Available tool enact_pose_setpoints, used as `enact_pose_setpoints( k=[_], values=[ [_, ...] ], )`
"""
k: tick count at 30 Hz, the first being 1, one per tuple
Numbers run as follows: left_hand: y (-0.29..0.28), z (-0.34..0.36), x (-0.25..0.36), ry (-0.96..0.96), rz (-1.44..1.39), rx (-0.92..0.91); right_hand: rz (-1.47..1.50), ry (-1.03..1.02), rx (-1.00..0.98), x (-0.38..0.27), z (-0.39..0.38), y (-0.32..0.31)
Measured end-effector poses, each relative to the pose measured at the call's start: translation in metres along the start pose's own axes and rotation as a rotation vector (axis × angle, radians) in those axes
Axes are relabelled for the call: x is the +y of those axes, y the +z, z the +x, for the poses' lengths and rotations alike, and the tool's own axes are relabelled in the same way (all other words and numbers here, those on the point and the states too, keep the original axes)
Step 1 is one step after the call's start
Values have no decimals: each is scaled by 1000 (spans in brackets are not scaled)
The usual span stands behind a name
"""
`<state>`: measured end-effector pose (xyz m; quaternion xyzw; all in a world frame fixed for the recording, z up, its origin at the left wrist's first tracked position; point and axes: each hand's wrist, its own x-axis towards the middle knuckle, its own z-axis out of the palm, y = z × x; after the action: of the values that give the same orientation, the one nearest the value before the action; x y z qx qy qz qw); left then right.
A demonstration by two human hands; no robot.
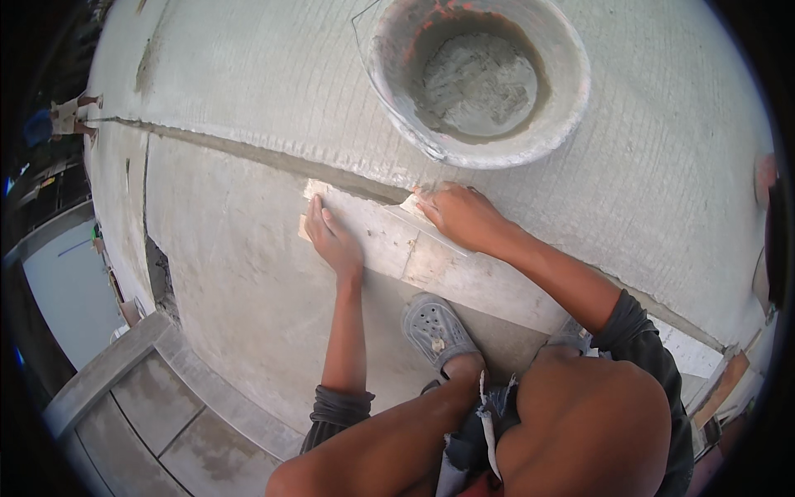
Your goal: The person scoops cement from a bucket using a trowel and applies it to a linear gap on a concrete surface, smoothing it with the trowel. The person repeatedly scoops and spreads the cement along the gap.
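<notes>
Left hand (331, 240) is resting on left end of long pale board (381, 236); cannot tell if fingers are clamping it
Board is lying on grey floor (232, 215), along groove (257, 157)
Right hand (460, 215) is pinching small pale flat tool (410, 207) by groove
Bucket (571, 108) with grey mush (480, 83) is standing ahead
Probably best: keeping board still, moving tool slowly, pushing evenly
</notes>
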<state>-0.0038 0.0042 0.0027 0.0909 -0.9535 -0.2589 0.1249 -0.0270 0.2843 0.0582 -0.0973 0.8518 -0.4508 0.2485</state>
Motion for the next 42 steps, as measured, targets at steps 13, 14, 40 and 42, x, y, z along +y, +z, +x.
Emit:
enact_pose_setpoints(
  k=[13,14,40,42],
  values=[
    [-2,-1,-6,24,31,11,59,58,-25,-8,-32,-51],
    [-3,0,-8,30,43,10,35,53,-23,-9,-26,-48],
    [37,138,224,-435,-1463,-573,-435,183,255,-19,63,-223],
    [24,129,249,-335,-1409,-583,-427,221,288,-7,59,-219]
  ],
)
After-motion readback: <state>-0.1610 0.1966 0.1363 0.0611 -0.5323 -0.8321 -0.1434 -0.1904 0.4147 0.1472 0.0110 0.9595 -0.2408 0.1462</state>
